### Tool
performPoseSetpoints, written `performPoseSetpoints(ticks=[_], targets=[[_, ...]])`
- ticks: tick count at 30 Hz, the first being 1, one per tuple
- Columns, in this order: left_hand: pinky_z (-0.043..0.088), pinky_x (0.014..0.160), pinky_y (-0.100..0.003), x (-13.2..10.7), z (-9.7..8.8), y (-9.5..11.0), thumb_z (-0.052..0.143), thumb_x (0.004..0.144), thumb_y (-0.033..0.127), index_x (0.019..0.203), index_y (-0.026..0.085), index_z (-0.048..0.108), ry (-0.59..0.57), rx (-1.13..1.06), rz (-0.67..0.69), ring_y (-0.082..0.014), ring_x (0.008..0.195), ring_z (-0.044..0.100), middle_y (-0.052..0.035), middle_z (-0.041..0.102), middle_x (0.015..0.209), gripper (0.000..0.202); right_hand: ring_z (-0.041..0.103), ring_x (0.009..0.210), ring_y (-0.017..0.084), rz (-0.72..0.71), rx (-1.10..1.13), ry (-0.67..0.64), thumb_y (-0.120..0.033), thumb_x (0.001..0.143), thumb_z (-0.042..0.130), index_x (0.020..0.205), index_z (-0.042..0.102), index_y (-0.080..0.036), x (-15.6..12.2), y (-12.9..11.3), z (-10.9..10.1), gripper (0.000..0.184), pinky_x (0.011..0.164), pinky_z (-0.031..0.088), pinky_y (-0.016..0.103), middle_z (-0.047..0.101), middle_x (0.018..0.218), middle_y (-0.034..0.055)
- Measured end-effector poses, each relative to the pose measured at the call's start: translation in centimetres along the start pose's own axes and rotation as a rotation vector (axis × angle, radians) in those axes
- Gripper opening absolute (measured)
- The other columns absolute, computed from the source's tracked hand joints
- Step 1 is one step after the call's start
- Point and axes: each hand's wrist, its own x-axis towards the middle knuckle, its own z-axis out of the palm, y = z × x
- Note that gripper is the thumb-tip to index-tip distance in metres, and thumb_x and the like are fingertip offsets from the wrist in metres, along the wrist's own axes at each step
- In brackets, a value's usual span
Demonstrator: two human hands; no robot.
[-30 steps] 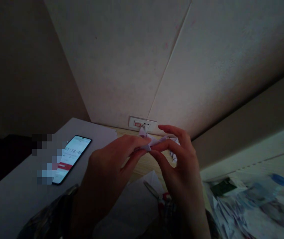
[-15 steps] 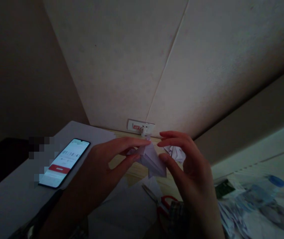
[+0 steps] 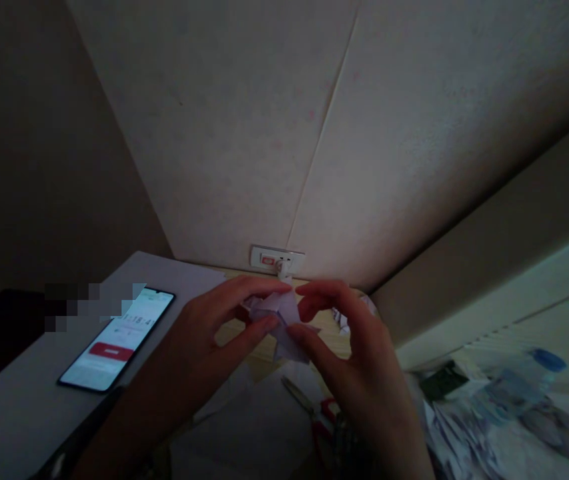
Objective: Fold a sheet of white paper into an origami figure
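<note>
A small piece of folded white paper [image 3: 284,312] is held up between my two hands, over the table. My left hand [image 3: 224,313] pinches its left side between thumb and fingers. My right hand [image 3: 349,327] has its thumb pressed against the paper's lower right, with the fingers curled behind the upper edge. Part of the folded paper is hidden behind my fingers. Scissors with red handles [image 3: 317,410] lie below my hands on loose white paper sheets [image 3: 249,427].
A phone [image 3: 119,343] with a lit timer screen lies on the white surface at left. Behind my hands are a wall socket with a plug [image 3: 277,259] and more folded paper [image 3: 342,320]. A blue-capped plastic bottle [image 3: 524,383] and a paper heap [image 3: 459,433] are at right.
My right hand has moved left toward my left hand, its fingers closing in on the folded paper. The paper has turned a little. The whole view has shifted slightly.
</note>
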Motion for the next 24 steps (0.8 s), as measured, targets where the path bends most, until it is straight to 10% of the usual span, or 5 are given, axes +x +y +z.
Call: performPoseSetpoints(ticks=[24], targets=[[0.057, 0.079, -0.018, -0.4, 0.3, 0.6, 0.071, 0.082, 0.021, 0.103, 0.033, 0.069, 0.116, 0.010, 0.026, -0.0106, 0.084, 0.069, 0.0087, 0.075, 0.098, 0.025, 0.068, 0.082, 0.017, -0.176, -0.323, 0.044, -0.010, 0.082, 0.068, 0.106, 0.057, -0.024, -0.5, -1.3, 1.0, 0.029, 0.097, 0.032, 0.040, 0.071, 0.084, -0.0053]])
